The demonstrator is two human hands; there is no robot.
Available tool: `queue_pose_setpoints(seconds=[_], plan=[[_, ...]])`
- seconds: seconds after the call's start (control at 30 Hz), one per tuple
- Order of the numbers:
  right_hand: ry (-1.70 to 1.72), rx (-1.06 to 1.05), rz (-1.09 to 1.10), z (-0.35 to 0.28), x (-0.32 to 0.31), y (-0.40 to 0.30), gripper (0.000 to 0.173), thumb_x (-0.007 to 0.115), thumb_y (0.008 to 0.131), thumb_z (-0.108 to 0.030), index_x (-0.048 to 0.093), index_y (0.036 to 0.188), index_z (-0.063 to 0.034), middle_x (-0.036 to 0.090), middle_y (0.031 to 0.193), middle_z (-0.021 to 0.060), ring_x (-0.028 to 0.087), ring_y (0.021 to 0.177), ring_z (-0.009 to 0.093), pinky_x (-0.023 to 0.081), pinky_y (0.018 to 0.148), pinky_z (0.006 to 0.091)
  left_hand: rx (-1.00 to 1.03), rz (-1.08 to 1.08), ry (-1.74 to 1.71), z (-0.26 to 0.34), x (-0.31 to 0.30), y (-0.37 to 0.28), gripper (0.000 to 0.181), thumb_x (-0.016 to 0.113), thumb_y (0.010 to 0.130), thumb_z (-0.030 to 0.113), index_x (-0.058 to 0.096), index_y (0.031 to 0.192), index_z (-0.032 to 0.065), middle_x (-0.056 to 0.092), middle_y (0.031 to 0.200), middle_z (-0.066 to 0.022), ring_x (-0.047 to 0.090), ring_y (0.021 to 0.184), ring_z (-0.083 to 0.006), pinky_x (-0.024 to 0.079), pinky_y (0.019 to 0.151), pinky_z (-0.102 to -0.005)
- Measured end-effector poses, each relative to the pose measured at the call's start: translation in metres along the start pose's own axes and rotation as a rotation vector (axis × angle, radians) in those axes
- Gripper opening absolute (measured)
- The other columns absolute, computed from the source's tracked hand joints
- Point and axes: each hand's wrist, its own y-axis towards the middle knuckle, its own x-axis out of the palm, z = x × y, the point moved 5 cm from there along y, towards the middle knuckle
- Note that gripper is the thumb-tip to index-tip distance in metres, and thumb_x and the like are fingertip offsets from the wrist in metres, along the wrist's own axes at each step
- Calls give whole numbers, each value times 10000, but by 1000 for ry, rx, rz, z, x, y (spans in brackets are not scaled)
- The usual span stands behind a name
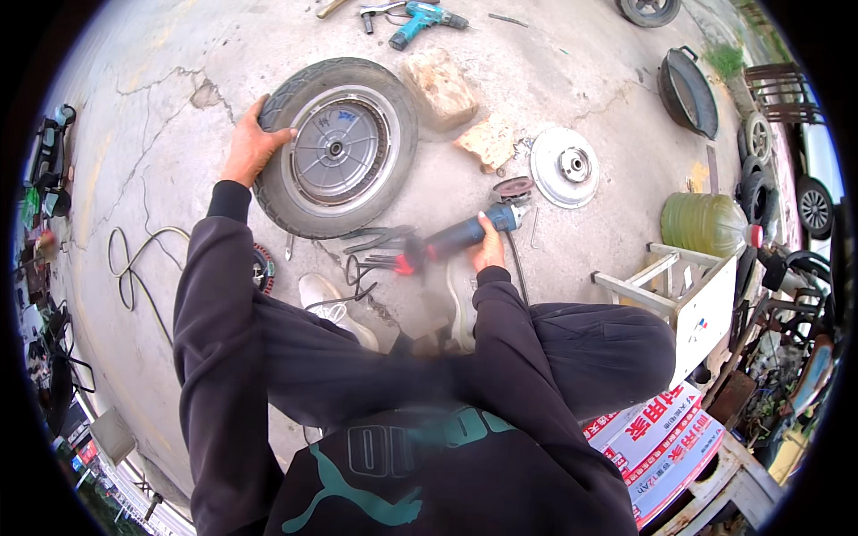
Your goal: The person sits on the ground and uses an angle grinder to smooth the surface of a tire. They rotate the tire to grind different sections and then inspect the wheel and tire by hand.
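My left hand [258, 144] grips the left side of a hub-motor wheel [335, 147] with a rubber tyre, its thumb on the metal rim. The wheel is tilted, its open hub facing up towards me. In my right hand [491, 244] is a blue angle grinder [472, 226], held by its body, with a worn disc [514, 187] at its front end. The grinder's back end is blurred. To the right of the disc lies a round silver hub cover [565, 167] with a bearing boss. Two rough stone blocks [439, 88] rest beyond and beside the wheel.
A teal cordless drill [419, 23] lies at the top near a ratchet. On the right are a black pan [688, 94], a jug of yellowish liquid [704, 224], a small metal-legged stool [704, 321] and printed boxes [660, 449]. A cable [127, 271] loops on the ground at left.
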Motion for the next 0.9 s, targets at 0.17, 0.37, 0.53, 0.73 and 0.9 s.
queue_pose_setpoints(seconds=[0.17,0.37,0.53,0.73,0.9], plan=[[-309,-91,123,-11,11,-1,508,713,793,7,585,1280,-54,670,1146,160,649,1072,286,493,945,385,78,-15,-68,11,-1,-15,861,856,692,175,494,1453,-1,684,1238,-232,670,1150,-304,505,1012,-368],[-570,-452,508,-49,119,-80,418,743,802,-21,560,1171,56,625,1165,138,607,1025,261,493,935,402,233,183,166,74,2,-67,840,859,666,266,552,1425,78,679,1219,-216,661,1118,-377,516,990,-433],[-571,-587,437,-65,197,-44,844,800,855,-369,410,1409,133,527,1376,237,539,1236,292,419,1070,396,334,141,213,163,-11,-116,781,857,616,223,626,1361,179,699,1124,-130,676,1049,-332,542,895,-414],[-224,-531,-461,-159,290,-113,825,617,969,-557,360,1506,13,408,1536,106,439,1364,221,327,1141,408,503,86,-110,298,-164,-193,814,851,623,56,571,1385,-14,673,1278,-162,646,1179,-230,467,1078,-338],[130,-365,-986,-306,396,-276,838,736,860,-592,484,1442,-44,588,1391,121,567,1270,286,460,1099,445,528,124,45,412,-295,-230,836,809,818,378,456,1490,27,627,1326,-193,649,1179,-282,442,1130,-358]])
